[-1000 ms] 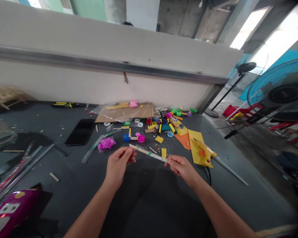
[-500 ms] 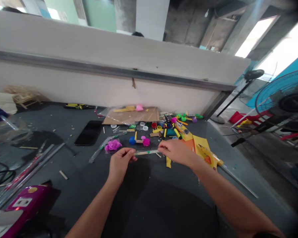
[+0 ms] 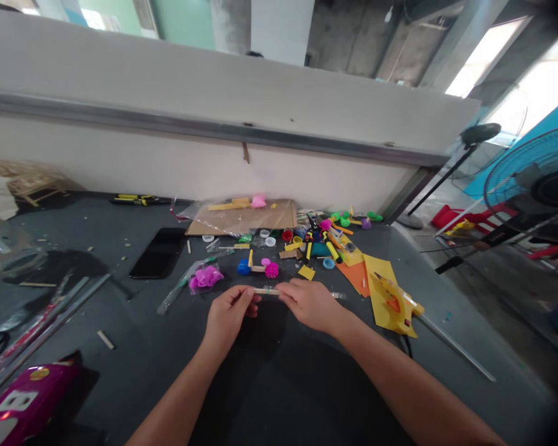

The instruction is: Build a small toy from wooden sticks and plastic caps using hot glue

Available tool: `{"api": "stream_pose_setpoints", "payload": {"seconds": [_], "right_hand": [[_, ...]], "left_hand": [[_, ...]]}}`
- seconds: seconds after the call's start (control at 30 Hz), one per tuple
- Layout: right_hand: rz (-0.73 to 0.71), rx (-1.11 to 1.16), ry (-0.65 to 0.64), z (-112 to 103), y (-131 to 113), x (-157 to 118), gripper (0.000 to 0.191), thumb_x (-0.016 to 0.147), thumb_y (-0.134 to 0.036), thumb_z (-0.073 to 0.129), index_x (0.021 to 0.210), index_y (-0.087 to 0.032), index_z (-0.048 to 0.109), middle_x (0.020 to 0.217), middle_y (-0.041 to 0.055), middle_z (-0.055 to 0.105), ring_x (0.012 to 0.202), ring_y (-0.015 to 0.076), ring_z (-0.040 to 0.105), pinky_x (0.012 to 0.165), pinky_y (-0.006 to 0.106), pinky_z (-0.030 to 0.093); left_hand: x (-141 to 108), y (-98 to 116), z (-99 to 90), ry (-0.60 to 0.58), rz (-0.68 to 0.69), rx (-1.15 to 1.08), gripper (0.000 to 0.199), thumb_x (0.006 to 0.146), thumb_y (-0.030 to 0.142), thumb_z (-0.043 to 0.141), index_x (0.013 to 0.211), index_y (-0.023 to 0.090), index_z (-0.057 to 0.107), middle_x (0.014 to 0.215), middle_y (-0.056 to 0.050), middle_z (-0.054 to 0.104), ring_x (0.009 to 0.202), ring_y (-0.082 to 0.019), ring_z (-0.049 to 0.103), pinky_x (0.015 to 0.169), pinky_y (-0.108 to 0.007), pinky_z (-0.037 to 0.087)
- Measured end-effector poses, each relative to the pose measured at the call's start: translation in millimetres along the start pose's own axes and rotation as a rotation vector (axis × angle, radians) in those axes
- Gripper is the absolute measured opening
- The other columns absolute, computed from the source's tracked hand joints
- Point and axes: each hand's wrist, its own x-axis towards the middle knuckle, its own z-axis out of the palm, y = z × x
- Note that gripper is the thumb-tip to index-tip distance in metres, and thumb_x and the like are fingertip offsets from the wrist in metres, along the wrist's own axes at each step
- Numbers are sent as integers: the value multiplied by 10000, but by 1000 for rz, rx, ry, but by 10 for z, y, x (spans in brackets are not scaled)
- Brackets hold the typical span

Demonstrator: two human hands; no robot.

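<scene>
My left hand (image 3: 229,311) pinches one end of a thin, pale wooden stick in a clear wrapper with green marks (image 3: 266,291). On its other side my right hand (image 3: 310,303) is closed around the same wrapped stick, close to the left. A clear plastic end pokes out beyond the right hand. Just behind the hands lies a small stick piece with a blue cap (image 3: 244,267) and a pink cap (image 3: 271,269) at its ends. A bag of purple pieces (image 3: 206,277) and a clear sleeve with green print (image 3: 179,290) lie left of it.
A black phone (image 3: 159,254) lies at left, near a purple device (image 3: 30,396). Cutting pliers (image 3: 323,241) and bottle caps sit behind my hands. At right, a yellow glue gun (image 3: 402,303) rests on yellow paper (image 3: 380,269). A white partition (image 3: 190,167) stands behind.
My right hand has moved left along the wrapped stick, closer to my left hand, so less of it shows between them. The view has shifted slightly.
</scene>
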Motion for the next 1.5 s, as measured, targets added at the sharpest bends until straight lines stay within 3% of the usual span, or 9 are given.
{"api": "stream_pose_setpoints", "payload": {"seconds": [0.17,0.4,0.57,0.77,0.97,1.07,1.23,1.5], "right_hand": [[-24,-37,14,9,-3,15,289,928,-368,376,1113,-250,564,879,45,632,785,151,572,645,243,344],[-31,-112,53,-30,83,46,302,935,-370,359,1115,-272,580,841,41,630,764,142,565,617,233,335],[-66,-144,31,-128,213,27,306,936,-346,354,1103,-254,594,835,49,626,776,146,554,637,236,337],[-120,-191,2,-247,289,1,292,935,-306,353,1033,-234,618,795,49,606,783,163,522,658,264,323],[-159,-200,22,-231,115,7,276,917,-339,402,1088,-221,583,817,58,595,818,184,507,723,304,316],[-145,-183,49,-140,23,23,286,918,-345,406,1129,-222,555,840,56,586,811,175,509,714,289,322],[-114,-175,84,-24,25,52,237,921,-325,417,1043,-244,602,796,33,572,746,139,507,630,241,309],[-148,-153,161,4,114,38,231,913,-312,442,1047,-245,619,783,27,597,741,129,530,633,228,337]], "left_hand": [[7,-12,-6,-16,10,94,248,670,391,663,688,145,641,604,-20,641,487,-99,543,489,-203,464],[40,1,-72,143,19,-12,242,652,381,666,654,150,594,547,30,570,460,-83,490,461,-194,434],[37,2,-90,189,40,-18,205,680,351,630,644,162,557,536,44,541,445,-74,470,448,-181,415],[-8,-26,-81,10,115,243,251,766,376,528,604,184,526,526,35,522,445,-97,485,446,-192,384],[-31,-70,-53,-40,211,500,306,761,447,544,583,198,553,504,36,523,435,-108,473,434,-196,328],[-14,-67,-36,-37,167,441,320,746,469,552,578,197,552,497,40,525,426,-109,479,433,-200,336],[40,-63,-39,49,46,244,374,731,524,545,579,183,520,474,50,483,397,-95,449,410,-196,362],[56,-95,-48,-1,88,107,372,781,498,491,649,157,560,535,25,532,417,-81,444,408,-199,398]]}}
